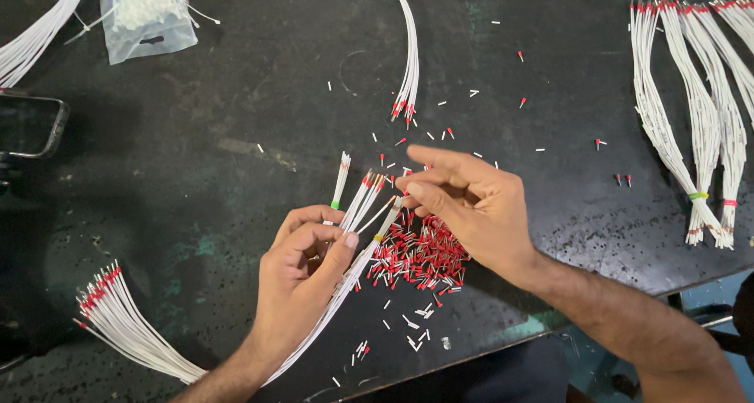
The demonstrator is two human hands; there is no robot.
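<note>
Head view: red ferrule pile (420, 255) under right hand (471, 206), wire bundles (691, 120) aside.

Left hand (302, 273) curled, thumb pressed over bent fingers, forearm entering from below. Right hand (471, 206) pinching, thumb meeting fingertips, index extended, forearm reaching in from lower right.

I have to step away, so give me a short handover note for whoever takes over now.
Left hand grips a bundle of white wires, ends fanned upward. Right hand pinches at one wire tip, likely fitting a red ferrule. Pile of red ferrules lies on the dark table under the hands.
Done: red-tipped bundles at right, top and lower left.
Left: some tips in the held bundle look bare.
</note>
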